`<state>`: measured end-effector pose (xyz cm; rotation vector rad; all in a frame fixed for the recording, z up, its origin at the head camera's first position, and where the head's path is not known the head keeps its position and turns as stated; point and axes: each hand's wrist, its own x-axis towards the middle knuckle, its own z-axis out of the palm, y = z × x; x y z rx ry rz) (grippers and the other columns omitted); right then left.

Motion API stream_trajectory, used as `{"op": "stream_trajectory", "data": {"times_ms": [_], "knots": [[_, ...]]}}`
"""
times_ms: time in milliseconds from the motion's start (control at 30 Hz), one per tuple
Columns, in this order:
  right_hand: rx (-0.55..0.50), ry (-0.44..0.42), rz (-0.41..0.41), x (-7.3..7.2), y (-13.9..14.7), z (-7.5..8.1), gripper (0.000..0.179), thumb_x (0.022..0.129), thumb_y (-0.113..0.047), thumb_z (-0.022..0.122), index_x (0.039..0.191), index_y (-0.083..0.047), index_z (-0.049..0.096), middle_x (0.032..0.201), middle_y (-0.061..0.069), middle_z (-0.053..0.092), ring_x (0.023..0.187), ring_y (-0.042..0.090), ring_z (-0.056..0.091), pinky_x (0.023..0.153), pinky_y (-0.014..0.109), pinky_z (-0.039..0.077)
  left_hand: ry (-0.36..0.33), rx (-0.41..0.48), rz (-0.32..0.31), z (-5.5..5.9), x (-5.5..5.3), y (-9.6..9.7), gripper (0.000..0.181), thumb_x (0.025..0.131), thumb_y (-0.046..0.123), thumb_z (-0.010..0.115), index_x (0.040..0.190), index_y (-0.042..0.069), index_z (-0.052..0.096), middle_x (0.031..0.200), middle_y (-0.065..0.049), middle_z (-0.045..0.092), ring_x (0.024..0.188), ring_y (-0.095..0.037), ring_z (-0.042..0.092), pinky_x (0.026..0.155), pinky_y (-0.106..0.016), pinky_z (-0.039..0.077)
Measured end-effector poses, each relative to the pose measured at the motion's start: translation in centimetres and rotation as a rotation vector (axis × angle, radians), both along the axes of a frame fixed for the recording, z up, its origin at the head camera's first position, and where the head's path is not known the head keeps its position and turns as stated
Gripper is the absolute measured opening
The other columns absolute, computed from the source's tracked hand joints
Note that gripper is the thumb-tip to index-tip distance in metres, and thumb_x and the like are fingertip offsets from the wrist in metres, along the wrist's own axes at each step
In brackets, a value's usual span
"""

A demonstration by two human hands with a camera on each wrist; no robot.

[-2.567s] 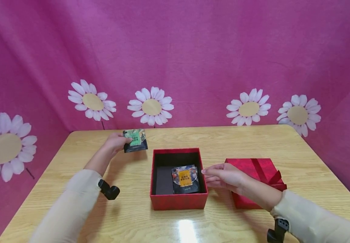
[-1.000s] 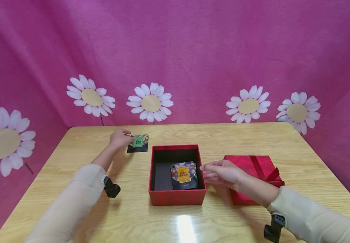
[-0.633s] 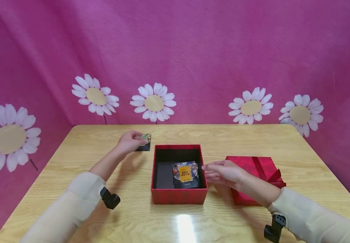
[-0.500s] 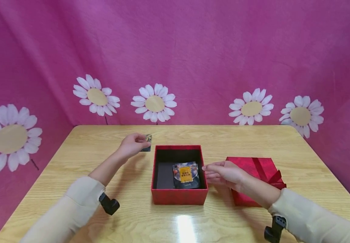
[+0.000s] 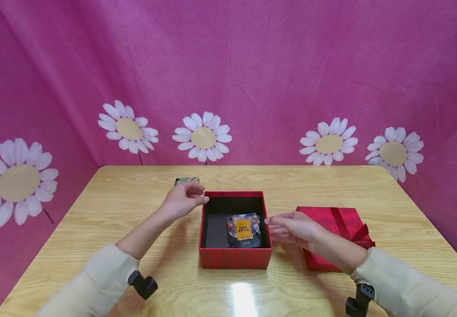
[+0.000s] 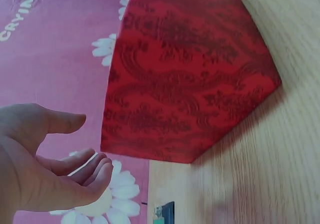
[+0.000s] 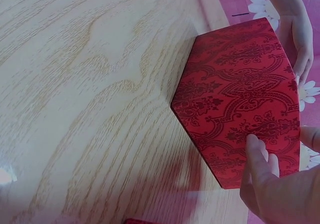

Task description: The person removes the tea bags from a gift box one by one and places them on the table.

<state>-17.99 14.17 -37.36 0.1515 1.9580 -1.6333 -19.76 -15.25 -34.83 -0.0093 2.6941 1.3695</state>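
A red gift box point(image 5: 235, 259) stands uncovered mid-table, its dark inside facing up. In it, towards the right, lies a black sachet with an orange label point(image 5: 244, 230). My left hand point(image 5: 182, 200) holds nothing; its thumb and fingers are spread apart beside the box's left rear corner, as the left wrist view also shows. At the right wall, my right hand point(image 5: 293, 227) pinches the rim, thumb over the edge and fingers point(image 7: 260, 156) against the patterned outside. Partly hidden behind the left hand, a green-labelled sachet point(image 5: 187, 180) lies on the table.
The red lid point(image 5: 333, 220) with a ribbon bow rests on the wooden table point(image 5: 165, 281) to the right, partly under the right forearm in view. A pink curtain point(image 5: 252, 79) printed with daisies hangs behind the table's far edge.
My left hand has put the green-labelled sachet down on the table, let go of it, and come right and nearer to the box's left rear corner. The right hand stays at the rim.
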Motion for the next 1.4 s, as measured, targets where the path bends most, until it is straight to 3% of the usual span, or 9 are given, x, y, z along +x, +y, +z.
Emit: {"op": "stream_trajectory", "data": {"times_ms": [300,567,700,833,1000,1100,1333,1400], "knots": [[-0.003,0.007,0.015,0.0,-0.1,0.2,0.056,0.093,-0.029,0.061,0.134,0.006,0.047,0.120,0.016,0.068,0.091,0.012,0.071,0.088,0.029,0.057,0.109,-0.020,0.052,0.8,1.4,1.3,0.035,0.086,0.018,0.070,0.118,0.005,0.063,0.115,-0.015,0.066,0.104,-0.027,0.061,0.093,-0.040,0.053],[-0.015,0.006,0.014,0.0,0.0,0.2,0.057,0.093,-0.029,0.061,0.135,0.007,0.046,0.121,0.017,0.067,0.092,0.014,0.072,0.088,0.029,0.057,0.060,0.034,-0.016,1.7,1.7,2.7,0.035,0.087,0.018,0.069,0.118,0.005,0.062,0.113,-0.012,0.066,0.105,-0.024,0.063,0.087,-0.035,0.056],[-0.015,0.007,0.019,-0.1,0.0,0.2,0.057,0.094,-0.029,0.061,0.135,0.007,0.046,0.121,0.018,0.067,0.092,0.014,0.072,0.088,0.029,0.057,-0.034,0.074,-0.038,1.8,1.4,3.6,0.036,0.089,0.019,0.067,0.120,0.004,0.061,0.114,-0.012,0.065,0.103,-0.023,0.063,0.090,-0.036,0.055],[-0.020,0.006,0.025,-0.1,0.0,0.2,0.056,0.094,-0.028,0.060,0.134,0.008,0.046,0.120,0.017,0.068,0.092,0.015,0.072,0.088,0.029,0.057,-0.175,0.133,-0.061,1.9,1.3,4.5,0.036,0.091,0.021,0.064,0.122,0.003,0.059,0.117,-0.013,0.064,0.105,-0.025,0.063,0.099,-0.040,0.052],[-0.016,0.003,0.022,-0.1,0.1,0.2,0.056,0.094,-0.028,0.061,0.134,0.007,0.046,0.118,0.017,0.069,0.091,0.015,0.073,0.087,0.029,0.057,-0.374,0.294,-0.076,2.0,1.1,5.7,0.036,0.095,0.016,0.056,0.126,-0.003,0.053,0.129,-0.019,0.059,0.121,-0.032,0.059,0.107,-0.041,0.046],[-0.008,0.001,0.020,-0.1,0.1,0.2,0.057,0.093,-0.029,0.062,0.134,0.007,0.047,0.118,0.016,0.069,0.091,0.014,0.072,0.087,0.029,0.057,-0.456,0.368,-0.050,1.6,0.8,6.3,0.036,0.096,0.010,0.052,0.128,-0.007,0.051,0.133,-0.022,0.055,0.123,-0.033,0.057,0.107,-0.040,0.046],[-0.002,-0.003,0.021,-0.2,0.0,0.2,0.057,0.093,-0.030,0.062,0.134,0.006,0.047,0.119,0.016,0.069,0.091,0.014,0.072,0.088,0.029,0.057,-0.547,0.368,0.072,0.1,0.3,7.3,0.035,0.093,0.009,0.055,0.125,-0.004,0.055,0.126,-0.020,0.060,0.113,-0.027,0.062,0.102,-0.036,0.051],[-0.002,-0.004,0.022,-0.2,0.0,0.2,0.058,0.093,-0.030,0.062,0.134,0.007,0.047,0.120,0.017,0.068,0.091,0.014,0.072,0.088,0.029,0.057,-0.565,0.378,0.097,-0.2,0.0,7.5,0.035,0.093,0.010,0.055,0.126,-0.003,0.056,0.123,-0.020,0.060,0.101,-0.022,0.064,0.101,-0.035,0.051]]}}
